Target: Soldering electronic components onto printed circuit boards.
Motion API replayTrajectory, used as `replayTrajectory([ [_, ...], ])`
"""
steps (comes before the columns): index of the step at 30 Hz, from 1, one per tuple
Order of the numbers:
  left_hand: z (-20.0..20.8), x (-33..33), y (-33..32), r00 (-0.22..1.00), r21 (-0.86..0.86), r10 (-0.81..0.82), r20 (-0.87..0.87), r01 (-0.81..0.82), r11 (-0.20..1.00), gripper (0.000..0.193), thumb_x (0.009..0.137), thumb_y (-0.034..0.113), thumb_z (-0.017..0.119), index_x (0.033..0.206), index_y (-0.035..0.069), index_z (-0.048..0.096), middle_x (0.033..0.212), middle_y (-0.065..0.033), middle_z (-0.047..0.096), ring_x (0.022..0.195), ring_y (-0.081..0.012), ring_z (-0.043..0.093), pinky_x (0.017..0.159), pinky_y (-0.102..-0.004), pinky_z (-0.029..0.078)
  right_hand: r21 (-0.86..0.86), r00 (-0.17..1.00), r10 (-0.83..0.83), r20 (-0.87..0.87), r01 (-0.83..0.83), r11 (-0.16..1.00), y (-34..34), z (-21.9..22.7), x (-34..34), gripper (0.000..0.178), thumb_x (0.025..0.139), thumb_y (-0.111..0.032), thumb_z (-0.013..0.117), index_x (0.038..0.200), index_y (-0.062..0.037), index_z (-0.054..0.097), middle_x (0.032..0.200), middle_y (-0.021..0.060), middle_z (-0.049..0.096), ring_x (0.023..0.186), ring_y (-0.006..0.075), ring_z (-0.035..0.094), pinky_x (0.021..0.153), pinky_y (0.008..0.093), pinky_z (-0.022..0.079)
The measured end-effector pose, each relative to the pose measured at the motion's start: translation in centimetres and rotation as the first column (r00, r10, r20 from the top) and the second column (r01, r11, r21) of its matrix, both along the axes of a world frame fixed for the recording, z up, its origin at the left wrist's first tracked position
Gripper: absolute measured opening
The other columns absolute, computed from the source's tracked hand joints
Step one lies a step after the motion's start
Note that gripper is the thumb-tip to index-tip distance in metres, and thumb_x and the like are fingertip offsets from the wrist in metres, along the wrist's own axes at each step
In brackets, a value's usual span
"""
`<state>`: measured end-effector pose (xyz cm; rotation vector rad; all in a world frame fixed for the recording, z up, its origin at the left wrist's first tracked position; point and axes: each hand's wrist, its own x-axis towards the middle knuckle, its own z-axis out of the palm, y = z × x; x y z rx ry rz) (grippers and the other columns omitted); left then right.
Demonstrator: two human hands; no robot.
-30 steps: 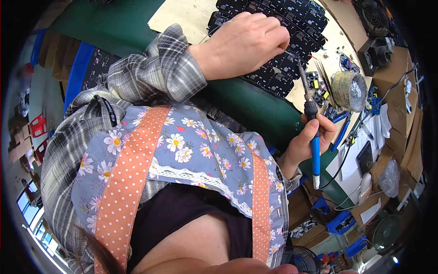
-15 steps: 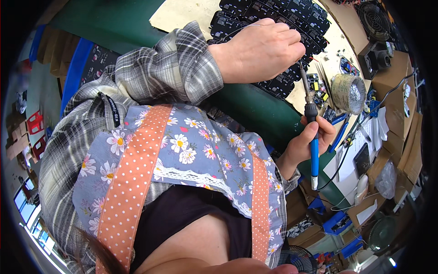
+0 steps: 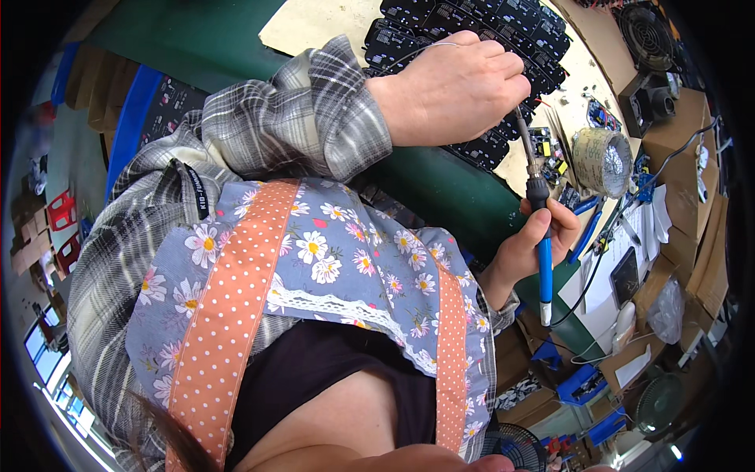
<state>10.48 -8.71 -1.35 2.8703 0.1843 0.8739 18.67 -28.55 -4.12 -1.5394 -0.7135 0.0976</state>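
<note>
My right hand point(image 3: 539, 240) grips a soldering iron point(image 3: 544, 271) by its blue and black handle, fingers wrapped round it. The metal tip points up and away, ending close beside my left fist. My left hand point(image 3: 452, 90) is closed, knuckles up, over a panel of black circuit boards point(image 3: 511, 23). A thin grey solder wire point(image 3: 410, 55) runs over the boards to the top of that fist. The fingertips are hidden beneath the hand, as is the spot they work on. Short red wire ends stick out at the boards' right edge.
Right of the boards, a pale worktop point(image 3: 314, 27) carries tweezers point(image 3: 561, 134), small yellow-and-black components point(image 3: 543, 145) and a tape roll point(image 3: 602, 161) with foil inside. Blue-handled pliers point(image 3: 586, 232), papers and a black cable point(image 3: 586, 291) lie nearer me. Cardboard boxes point(image 3: 680, 149) border the right side.
My left fist has shifted slightly to the right and nearer me. The soldering iron has moved very little, and my right hand keeps its grip.
</note>
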Motion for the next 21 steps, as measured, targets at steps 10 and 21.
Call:
replayTrajectory([
  [10,-0.2,-2.9,0.5,0.993,-0.167,-0.060,0.104,0.077,0.983,0.016,0.073,0.016,0.066,0.081,0.009,0.054,0.076,-0.0028,0.051,0.073,-0.0198,0.053,0.066,-0.0309,0.042,0.000,0.997,-0.026,0.078,0.026,1.000,-0.2,-0.2,0.0,0.015,0.083,-0.013,0.052,0.091,0.0005,0.049,0.078,0.0117,0.058,0.064,0.0134,0.056,0.060,0.0215,0.044],
  [21,-0.1,-5.5,1.3,0.976,-0.154,-0.078,0.201,0.110,0.982,0.013,0.069,0.011,0.069,0.079,0.012,0.062,0.076,-0.0008,0.055,0.070,-0.0200,0.053,0.064,-0.0306,0.041,-0.008,0.976,-0.015,0.218,0.017,1.000,-0.6,-0.5,0.5,0.013,0.081,-0.009,0.054,0.088,0.0013,0.050,0.080,0.0096,0.055,0.064,0.0122,0.054,0.057,0.0204,0.044],
])
